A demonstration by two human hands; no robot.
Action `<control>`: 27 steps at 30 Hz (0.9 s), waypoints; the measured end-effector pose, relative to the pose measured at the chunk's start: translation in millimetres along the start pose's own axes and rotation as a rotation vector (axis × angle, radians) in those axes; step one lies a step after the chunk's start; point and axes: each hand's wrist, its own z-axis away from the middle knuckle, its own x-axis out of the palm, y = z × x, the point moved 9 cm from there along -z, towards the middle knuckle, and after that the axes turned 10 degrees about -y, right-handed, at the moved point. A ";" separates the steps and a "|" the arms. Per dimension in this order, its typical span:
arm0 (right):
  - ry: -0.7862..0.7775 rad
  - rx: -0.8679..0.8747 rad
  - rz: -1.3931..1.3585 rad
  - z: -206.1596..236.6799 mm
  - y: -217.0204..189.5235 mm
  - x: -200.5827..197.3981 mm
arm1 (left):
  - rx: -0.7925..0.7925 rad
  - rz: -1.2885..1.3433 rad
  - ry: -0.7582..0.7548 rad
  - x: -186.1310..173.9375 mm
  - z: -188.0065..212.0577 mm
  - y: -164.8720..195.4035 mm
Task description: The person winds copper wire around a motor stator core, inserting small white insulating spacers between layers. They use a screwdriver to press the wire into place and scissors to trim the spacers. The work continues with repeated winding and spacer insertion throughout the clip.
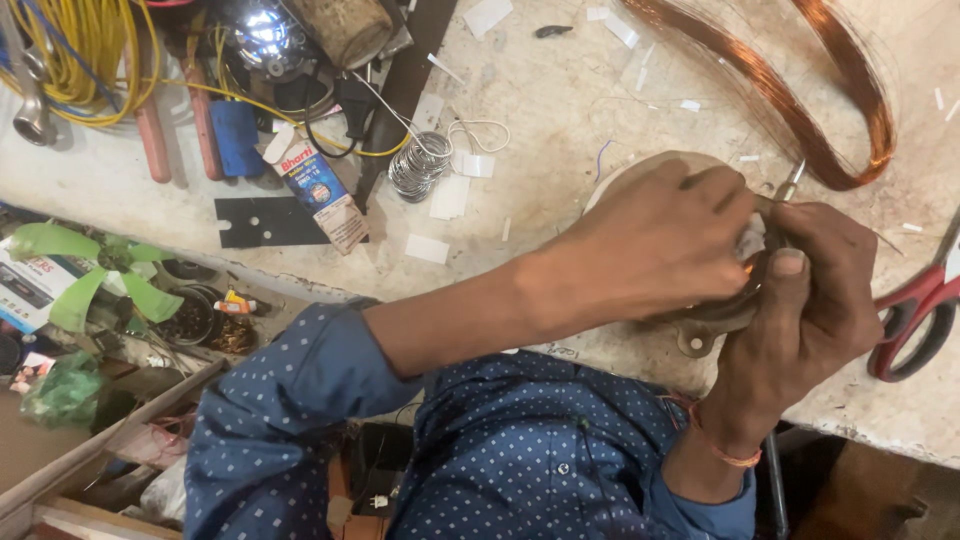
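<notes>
Both hands (740, 260) round flat-lying motor stator (700, 325)

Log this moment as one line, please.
left hand: on round motor part | right hand: gripping it at bench edge | red scissors: right | copper wire coil: behind

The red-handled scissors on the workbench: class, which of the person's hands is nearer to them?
Right. The right hand sits just beside the red-handled scissors, not touching them. The left hand lies further away, on the far side of the round metal part both hands grip.
</notes>
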 end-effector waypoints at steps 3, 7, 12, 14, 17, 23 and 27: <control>-0.032 -0.057 0.004 -0.6 -5.0 2.9 | -0.042 0.037 0.015 2.4 8.0 -7.1; -0.042 -0.075 0.008 -0.6 -3.7 3.7 | -0.096 0.150 0.062 8.8 11.0 -16.7; -0.044 -0.081 0.001 0.9 0.5 3.0 | -0.089 0.180 0.062 21.8 7.8 -19.1; -0.039 -0.079 -0.006 1.2 2.2 3.3 | -0.089 0.275 0.051 26.9 5.2 -20.1; -0.029 -0.080 -0.009 1.3 2.1 3.9 | -0.036 0.147 0.102 24.4 1.1 -5.6; -0.038 -0.072 0.029 0.4 -3.9 5.6 | -0.026 0.061 0.136 24.2 6.6 -10.4; -0.035 -0.077 0.033 0.4 -4.9 4.9 | -0.073 0.000 0.218 16.0 22.4 -12.6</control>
